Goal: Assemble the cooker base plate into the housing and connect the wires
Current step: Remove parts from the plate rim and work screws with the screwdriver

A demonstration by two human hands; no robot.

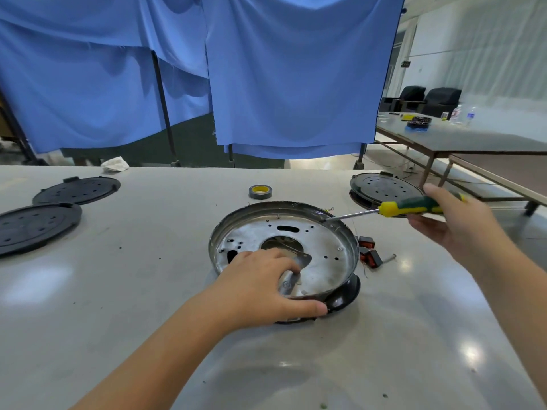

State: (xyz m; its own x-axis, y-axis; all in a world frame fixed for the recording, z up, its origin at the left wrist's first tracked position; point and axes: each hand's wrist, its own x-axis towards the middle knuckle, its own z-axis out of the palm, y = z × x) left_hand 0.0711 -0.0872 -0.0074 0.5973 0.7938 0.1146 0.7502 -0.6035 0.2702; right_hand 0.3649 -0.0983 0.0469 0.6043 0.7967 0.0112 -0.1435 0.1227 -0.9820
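Mid-worktop, your left hand [260,287] is gripping the housing [284,250] rim; your right hand [453,223] is clasping a screwdriver [393,209].

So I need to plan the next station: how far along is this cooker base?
Done: the metal base plate sits in the housing. In hand: the left hand steadies its near rim, and the right hand holds a screwdriver with its tip at the far rim. Left: the loose red connectors beside it look unattached.

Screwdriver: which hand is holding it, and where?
The right hand holds the screwdriver by its green-and-yellow handle; the left hand grips the metal housing's near rim.
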